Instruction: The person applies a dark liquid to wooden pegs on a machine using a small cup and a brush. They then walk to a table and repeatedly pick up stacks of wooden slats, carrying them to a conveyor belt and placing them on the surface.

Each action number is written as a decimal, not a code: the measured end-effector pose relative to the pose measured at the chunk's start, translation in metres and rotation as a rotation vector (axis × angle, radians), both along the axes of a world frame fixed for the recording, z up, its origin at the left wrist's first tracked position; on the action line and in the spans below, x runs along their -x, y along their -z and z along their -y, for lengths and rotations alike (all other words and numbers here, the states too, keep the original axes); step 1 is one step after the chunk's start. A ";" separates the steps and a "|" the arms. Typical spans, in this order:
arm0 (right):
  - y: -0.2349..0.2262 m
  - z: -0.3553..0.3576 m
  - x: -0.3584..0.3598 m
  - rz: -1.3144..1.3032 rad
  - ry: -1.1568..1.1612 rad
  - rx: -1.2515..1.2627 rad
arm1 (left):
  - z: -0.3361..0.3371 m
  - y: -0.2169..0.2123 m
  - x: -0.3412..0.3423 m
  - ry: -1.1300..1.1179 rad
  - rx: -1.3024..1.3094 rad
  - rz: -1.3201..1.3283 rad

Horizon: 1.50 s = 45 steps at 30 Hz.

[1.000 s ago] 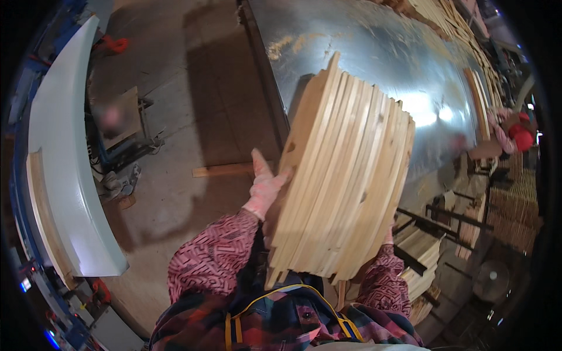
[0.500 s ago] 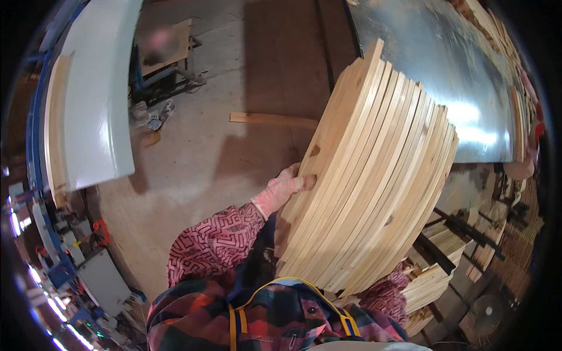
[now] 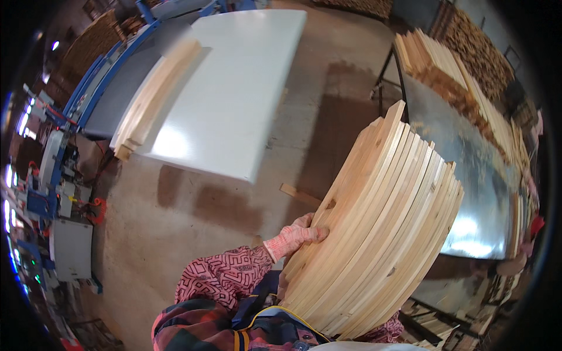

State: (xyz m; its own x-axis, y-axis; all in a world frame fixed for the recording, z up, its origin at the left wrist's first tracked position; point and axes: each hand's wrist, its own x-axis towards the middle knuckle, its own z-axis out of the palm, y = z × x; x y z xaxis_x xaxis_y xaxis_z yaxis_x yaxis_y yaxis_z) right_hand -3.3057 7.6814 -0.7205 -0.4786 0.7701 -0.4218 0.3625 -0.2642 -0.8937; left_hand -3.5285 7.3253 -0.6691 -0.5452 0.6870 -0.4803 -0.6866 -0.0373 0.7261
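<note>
A thick bundle of pale wooden boards (image 3: 374,234) leans against my front, its boards standing on edge side by side and its far end raised. My left hand (image 3: 297,236), in a pink knit glove, grips the bundle's left face, thumb on the outermost board and the other fingers mostly hidden. That board has dark knots. At the bundle's lower right only my right sleeve (image 3: 386,329) shows; the boards hide my right hand and its fingers.
Ahead on the left stands a white-topped table (image 3: 228,99) carrying a few boards (image 3: 155,99). A shiny metal table (image 3: 468,169) on the right bears more stacked boards (image 3: 439,64). One loose strip (image 3: 300,194) lies on the floor. Machinery (image 3: 70,228) lines the left.
The view has swung left and upward, bringing the white-topped table toward the middle. The bundle sits lower in the picture. My left hand keeps its hold.
</note>
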 end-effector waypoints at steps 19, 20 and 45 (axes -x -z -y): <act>-0.133 0.358 0.412 -0.210 -0.389 0.121 | 0.364 -0.144 0.369 0.021 1.202 -1.000; -0.136 0.368 0.415 -0.185 -0.381 0.103 | 0.376 -0.166 0.363 0.026 1.232 -1.186; -0.203 0.557 0.536 -0.409 -0.330 0.273 | 0.574 -0.269 0.446 0.150 1.381 -1.014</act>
State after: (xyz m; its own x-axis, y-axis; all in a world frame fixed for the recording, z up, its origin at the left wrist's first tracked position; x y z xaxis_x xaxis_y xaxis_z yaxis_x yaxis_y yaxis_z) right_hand -3.8417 7.1239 -0.5174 -0.8400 0.4422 -0.3144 0.1050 -0.4360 -0.8938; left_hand -3.9747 6.7517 -0.4002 -0.9557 0.1627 -0.2453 0.0921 0.9568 0.2758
